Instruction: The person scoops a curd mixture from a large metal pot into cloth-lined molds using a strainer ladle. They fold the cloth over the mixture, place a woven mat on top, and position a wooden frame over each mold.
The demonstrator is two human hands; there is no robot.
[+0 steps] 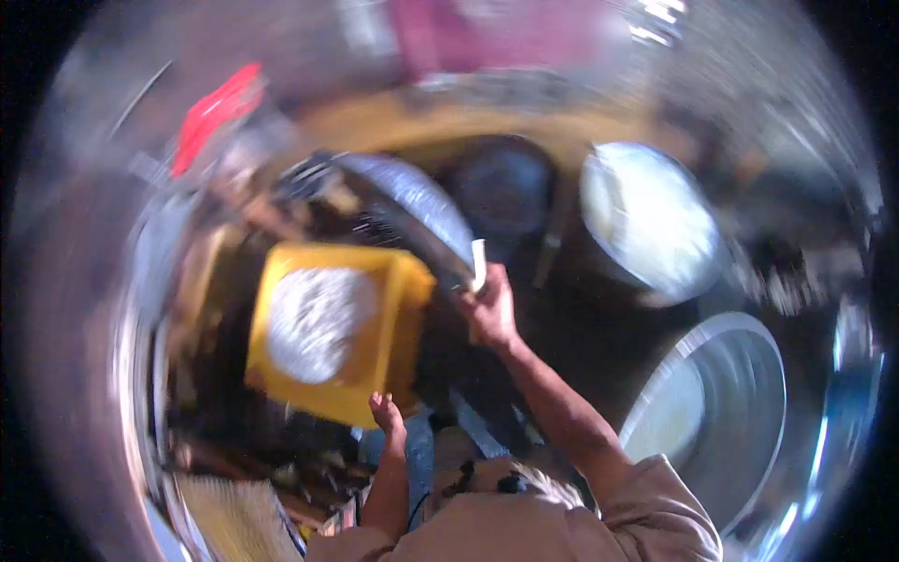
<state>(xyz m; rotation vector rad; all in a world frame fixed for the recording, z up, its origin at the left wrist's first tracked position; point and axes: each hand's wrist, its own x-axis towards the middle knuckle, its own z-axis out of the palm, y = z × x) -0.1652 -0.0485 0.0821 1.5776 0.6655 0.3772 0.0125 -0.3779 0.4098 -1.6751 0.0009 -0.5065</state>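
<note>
My right hand (492, 304) is closed on the pale handle of a wide, dark-rimmed pan (412, 201), which stretches up and to the left from it. My left hand (386, 412) is at the near edge of a yellow crate (398, 328); motion smears its fingers, and whether it touches the crate is unclear. A whitish, grainy mass (314, 323) lies in the crate.
At the right stands a round vessel (651, 220) with white contents. Below it is a large metal basin (735, 412). A dark round pan (506, 187) is beyond my right hand. Something red (217, 117) is at upper left.
</note>
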